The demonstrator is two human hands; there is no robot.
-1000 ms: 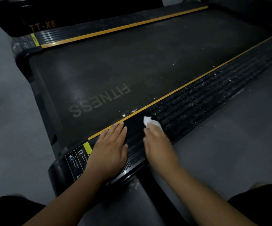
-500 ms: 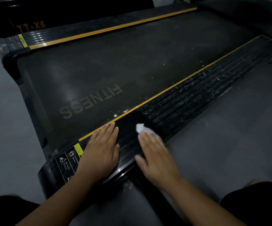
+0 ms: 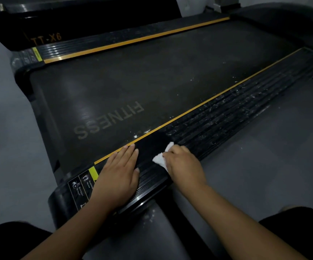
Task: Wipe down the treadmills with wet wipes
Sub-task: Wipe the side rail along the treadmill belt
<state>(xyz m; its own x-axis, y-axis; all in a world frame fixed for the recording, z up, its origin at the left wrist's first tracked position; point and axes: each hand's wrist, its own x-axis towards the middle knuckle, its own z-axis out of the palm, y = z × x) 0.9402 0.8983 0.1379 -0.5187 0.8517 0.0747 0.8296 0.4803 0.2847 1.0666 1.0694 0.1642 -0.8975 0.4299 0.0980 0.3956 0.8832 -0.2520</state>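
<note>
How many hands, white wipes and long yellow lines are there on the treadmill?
Bare hands: 2 (left hand, right hand)
Crumpled white wet wipe: 1
Long yellow stripes on the black treadmill: 2
Total: 5

I see a black treadmill (image 3: pixel 152 76) lying low across my view, its dark grey belt printed FITNESS and yellow stripes edging both ribbed side rails. The near side rail (image 3: pixel 236 117) is flecked with white residue farther along (the closer stretch looks clean and dark). A crumpled white wet wipe (image 3: pixel 159 158) sits on that rail, gripped by the right hand (image 3: pixel 185 166).
</note>
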